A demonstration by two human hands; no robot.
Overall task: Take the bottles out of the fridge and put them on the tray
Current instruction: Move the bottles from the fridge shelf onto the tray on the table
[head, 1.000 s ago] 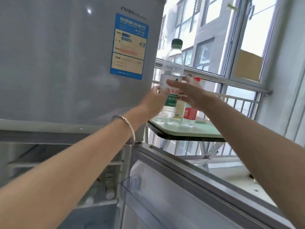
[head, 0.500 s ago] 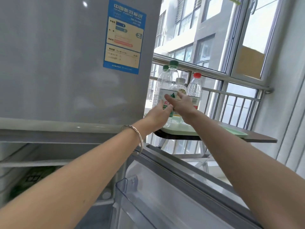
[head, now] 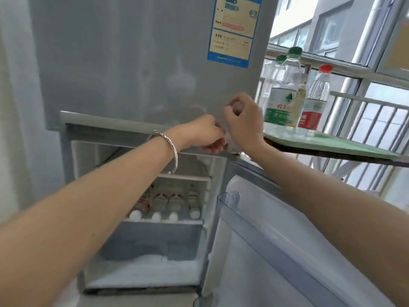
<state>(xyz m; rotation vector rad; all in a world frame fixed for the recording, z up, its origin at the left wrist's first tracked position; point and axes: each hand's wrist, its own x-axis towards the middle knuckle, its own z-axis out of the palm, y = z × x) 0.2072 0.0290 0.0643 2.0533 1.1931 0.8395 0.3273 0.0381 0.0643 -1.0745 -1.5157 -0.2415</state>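
Observation:
On the pale green tray (head: 345, 144) to the right of the fridge stand several bottles: a tall green-capped one (head: 284, 96), another green cap behind it (head: 280, 59) and a red-capped one (head: 317, 100). Several more bottles (head: 164, 206) lie side by side on a shelf in the fridge's open lower compartment, caps toward me. My left hand (head: 205, 134) and my right hand (head: 242, 120) are close together in front of the upper door's lower right corner, left of the tray. Their fingers are curled and I see nothing in them.
The lower fridge door (head: 276, 251) stands open to the right, with a clear door shelf (head: 230, 201). Frost (head: 143, 271) covers the compartment floor. The tray rests on a dark table (head: 332, 154) beside window railings (head: 376, 120). A blue label (head: 232, 34) is on the upper door.
Both hands have let go of the green-capped bottle, which now stands on the tray, and have drawn back left toward the fridge. My view has dropped to show the open compartment.

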